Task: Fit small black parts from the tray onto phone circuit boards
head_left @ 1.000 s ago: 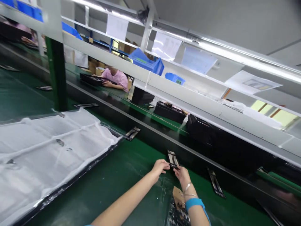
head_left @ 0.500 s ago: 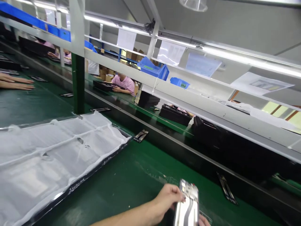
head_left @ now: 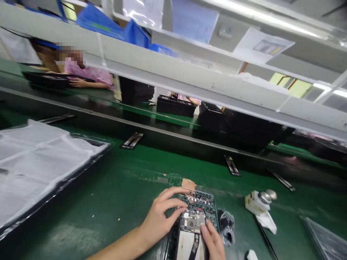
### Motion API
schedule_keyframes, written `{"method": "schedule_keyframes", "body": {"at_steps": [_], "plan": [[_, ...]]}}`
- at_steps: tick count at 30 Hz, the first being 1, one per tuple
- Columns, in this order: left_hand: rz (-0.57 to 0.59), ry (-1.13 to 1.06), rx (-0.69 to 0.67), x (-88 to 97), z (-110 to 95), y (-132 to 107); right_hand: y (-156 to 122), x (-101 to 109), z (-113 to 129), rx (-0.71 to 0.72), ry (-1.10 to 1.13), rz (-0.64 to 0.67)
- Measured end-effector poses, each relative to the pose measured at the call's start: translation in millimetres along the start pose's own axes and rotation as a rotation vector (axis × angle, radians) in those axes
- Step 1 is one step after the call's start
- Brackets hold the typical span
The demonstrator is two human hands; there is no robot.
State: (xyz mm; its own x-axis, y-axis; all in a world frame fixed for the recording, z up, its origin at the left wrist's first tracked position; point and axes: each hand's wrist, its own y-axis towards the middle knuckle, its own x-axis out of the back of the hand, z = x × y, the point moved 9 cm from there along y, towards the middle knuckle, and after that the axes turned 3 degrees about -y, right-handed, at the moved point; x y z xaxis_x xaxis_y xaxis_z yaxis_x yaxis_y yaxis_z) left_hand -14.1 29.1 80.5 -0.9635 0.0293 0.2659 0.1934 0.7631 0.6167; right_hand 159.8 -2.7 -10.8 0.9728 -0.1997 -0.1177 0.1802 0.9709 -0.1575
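On my feed an opened phone-like unit [head_left: 192, 233] lies between the hands, its long axis running away from the wearer; the right hand [head_left: 214, 242], the surer contact, pinches its right edge, while the left hand's [head_left: 161, 215] thumb and forefinger meet by the far left corner, on what I can't tell. Beyond shows a tray [head_left: 215, 202] of small parts. Since half a second ago my view has swung right, bringing in a white bottle [head_left: 256, 203].

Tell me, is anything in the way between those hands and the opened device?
Nothing visible: the right hand holds the opened device by its right edge; the left hand is at its top left corner. The parts tray shows beyond, not between.
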Motion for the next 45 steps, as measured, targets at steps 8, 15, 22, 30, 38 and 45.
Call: {"method": "schedule_keyframes", "body": {"at_steps": [8,15,22,30,38,45], "plan": [[0.099,0.4,-0.501,-20.9,-33,-29,-15,7,-38,-0.133,0.159,-0.165],[0.167,0.543,-0.629,-30.0,-44,-38,-20,-1,-37,-0.119,0.163,-0.128],[0.323,0.655,-0.745,-39.6,-49,-41,-20,0,-38,-0.122,0.171,-0.15],[0.444,0.777,-0.674,-58.2,-36,-49,-21,1,-44,-0.137,0.062,-0.126],[0.337,0.174,0.163,-35.7,17,-24,-11,5,-33,-0.148,0.144,-0.147],[0.384,-0.616,0.731,-68.2,54,-56,-13,1,-21,-0.17,0.122,-0.123]]}}
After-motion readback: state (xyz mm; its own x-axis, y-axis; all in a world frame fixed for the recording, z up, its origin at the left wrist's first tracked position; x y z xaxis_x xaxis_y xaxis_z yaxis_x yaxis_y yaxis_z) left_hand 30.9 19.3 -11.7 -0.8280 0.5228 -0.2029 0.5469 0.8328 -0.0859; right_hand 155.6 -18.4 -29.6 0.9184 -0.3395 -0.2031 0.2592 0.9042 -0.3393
